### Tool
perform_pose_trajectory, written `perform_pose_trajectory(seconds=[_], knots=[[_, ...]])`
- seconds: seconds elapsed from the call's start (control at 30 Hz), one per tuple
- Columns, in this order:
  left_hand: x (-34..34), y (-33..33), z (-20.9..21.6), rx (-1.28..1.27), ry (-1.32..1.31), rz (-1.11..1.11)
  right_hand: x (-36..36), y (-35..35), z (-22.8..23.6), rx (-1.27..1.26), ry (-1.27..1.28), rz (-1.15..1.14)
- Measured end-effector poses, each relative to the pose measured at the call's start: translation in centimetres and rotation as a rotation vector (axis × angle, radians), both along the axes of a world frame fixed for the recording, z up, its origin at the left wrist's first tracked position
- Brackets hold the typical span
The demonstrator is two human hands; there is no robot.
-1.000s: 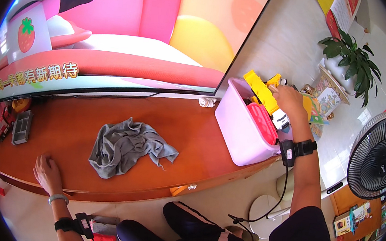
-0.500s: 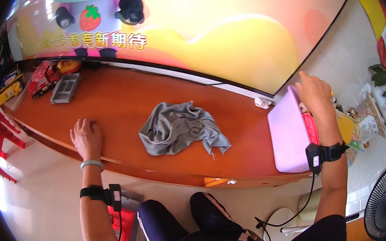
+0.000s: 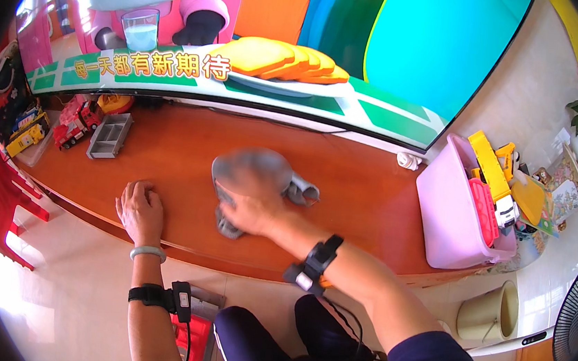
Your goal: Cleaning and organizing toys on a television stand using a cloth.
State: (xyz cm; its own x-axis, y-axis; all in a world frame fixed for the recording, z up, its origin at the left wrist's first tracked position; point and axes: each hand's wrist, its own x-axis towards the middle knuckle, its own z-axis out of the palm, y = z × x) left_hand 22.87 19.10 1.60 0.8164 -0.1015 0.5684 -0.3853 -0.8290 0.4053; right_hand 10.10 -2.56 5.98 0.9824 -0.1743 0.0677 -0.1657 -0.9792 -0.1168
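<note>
Wooden counter (image 3: 186,164), grey cloth (image 3: 252,170) (blurred, crumpled)

Pink bin (image 3: 447,216) of toys at my 3 o'clock, grey tray (image 3: 109,136) and toy trucks (image 3: 75,120) at 10, screen (image 3: 330,38) at 12.

Grey cloth (image 3: 252,170); red-brown wooden counter (image 3: 363,201); pink bin (image 3: 445,216); yellow toy truck (image 3: 489,158).

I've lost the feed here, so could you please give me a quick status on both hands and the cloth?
Right hand pressed on grey cloth, mid-counter. Left hand flat on wooden counter, holding nothing. Pink toy bin far right, grey tray far left, both apart from cloth.
</note>
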Motion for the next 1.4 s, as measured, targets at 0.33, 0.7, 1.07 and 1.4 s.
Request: perform_pose_trajectory(seconds=[0.33, 0.7, 1.07, 1.4], knots=[[-0.2, -0.7, -0.5, 0.019, -0.027, 0.022, -4.8, -20.1, 0.1, -0.041, 0.004, -0.729], [1.1, -0.8, -0.6, -0.189, 0.005, 0.036, 11.9, 6.5, -0.6, 0.11, -0.168, 0.058], [0.3, 3.5, -0.8, -0.386, 0.035, -0.231, -11.7, -8.6, -2.7, -0.242, -0.275, 0.029], [-24.6, 32.3, -14.5, -0.334, 0.334, 0.214, -28.6, -16.2, -4.9, -0.172, -0.076, -0.509]])
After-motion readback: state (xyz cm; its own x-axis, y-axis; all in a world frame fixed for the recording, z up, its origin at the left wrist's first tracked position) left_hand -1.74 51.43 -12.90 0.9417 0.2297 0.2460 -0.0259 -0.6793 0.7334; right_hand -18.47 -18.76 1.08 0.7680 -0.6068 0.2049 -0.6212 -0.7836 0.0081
